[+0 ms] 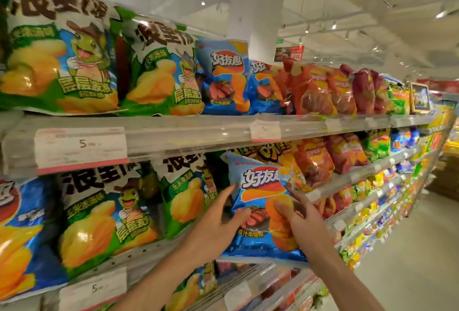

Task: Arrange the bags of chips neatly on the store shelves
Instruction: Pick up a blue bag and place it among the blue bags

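Observation:
A blue chip bag [258,186] stands upright at the front of the middle shelf [149,251], between green bags and orange ones. My left hand [218,221] presses its left edge, thumb across the lower front and fingers spread upward. My right hand [295,213] grips its right side, thumb on the front. Green and white chip bags [106,213] stand to the left on the same shelf. Two matching blue bags [226,77] stand on the top shelf [198,132], beside green bags [57,52].
Red and orange bags [315,89] fill the top shelf to the right, with more bags [313,159] below them. Price tags [79,146] line the shelf rails. A white pillar [255,12] rises behind. The aisle floor [409,248] lies at the right.

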A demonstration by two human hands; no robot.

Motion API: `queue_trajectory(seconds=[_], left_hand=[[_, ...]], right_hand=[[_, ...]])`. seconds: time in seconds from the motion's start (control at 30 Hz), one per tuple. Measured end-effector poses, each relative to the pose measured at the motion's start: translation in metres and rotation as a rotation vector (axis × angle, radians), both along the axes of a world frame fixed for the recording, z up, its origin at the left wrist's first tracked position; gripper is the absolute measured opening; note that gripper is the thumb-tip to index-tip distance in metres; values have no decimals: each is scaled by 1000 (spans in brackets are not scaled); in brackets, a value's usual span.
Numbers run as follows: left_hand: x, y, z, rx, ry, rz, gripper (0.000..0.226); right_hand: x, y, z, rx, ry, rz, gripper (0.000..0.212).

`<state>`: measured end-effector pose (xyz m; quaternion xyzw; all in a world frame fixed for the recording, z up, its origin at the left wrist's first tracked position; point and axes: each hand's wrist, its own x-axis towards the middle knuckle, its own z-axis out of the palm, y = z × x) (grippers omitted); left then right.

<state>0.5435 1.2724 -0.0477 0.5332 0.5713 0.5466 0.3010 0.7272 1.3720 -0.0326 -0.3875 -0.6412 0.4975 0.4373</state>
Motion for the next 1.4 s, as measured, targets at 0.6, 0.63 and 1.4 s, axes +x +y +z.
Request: queue_trajectory(seconds=[0.6, 0.63, 1.4], left_hand=[[39, 140, 8, -288, 492, 765, 76], [40, 142, 7, -301, 508, 785, 78], [50, 121, 31, 142, 409, 891, 60]], right_hand=[[46, 211, 14, 199, 18, 262, 43], [48, 217, 15, 204, 8, 280, 44], [55, 256, 19, 283, 12, 318, 50]])
